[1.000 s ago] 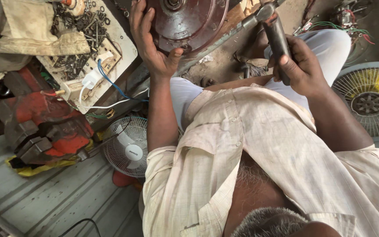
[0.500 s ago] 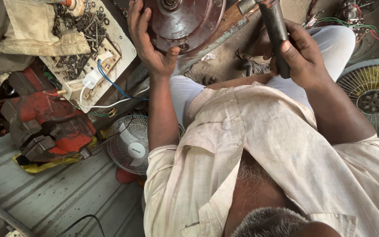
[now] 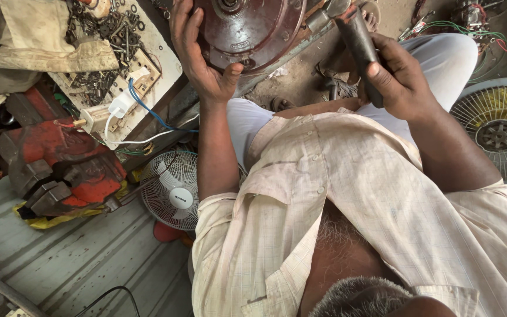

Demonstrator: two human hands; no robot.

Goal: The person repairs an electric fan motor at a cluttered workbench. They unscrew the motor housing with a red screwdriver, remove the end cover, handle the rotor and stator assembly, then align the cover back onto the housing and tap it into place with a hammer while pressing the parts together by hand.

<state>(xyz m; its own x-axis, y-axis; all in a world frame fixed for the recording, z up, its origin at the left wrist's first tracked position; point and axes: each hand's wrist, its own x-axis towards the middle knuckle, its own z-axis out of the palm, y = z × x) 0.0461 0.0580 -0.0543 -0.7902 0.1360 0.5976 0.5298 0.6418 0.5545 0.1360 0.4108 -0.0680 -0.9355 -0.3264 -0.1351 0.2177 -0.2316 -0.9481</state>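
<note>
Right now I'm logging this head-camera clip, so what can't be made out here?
- Round dark red metal housing: its upper part is cut off by the top edge.
- Dark tool handle in the right hand: its working end leaves the frame.
- Left hand: covers the housing's left rim.

Round motor housing (image 3: 247, 26): dull reddish-brown metal, smooth. Tool handle (image 3: 360, 50): matt dark, worn. Vise (image 3: 54, 161): chipped red-painted metal.

- Soft daylight fills the scene, with no harsh glare.
- The pale shirt (image 3: 382, 194) is the brightest part.
- Dark shadow sits at the far left, by the red vise (image 3: 54, 164).
- The picture is sharp.
- Edges bend outward, like a wide lens.
</note>
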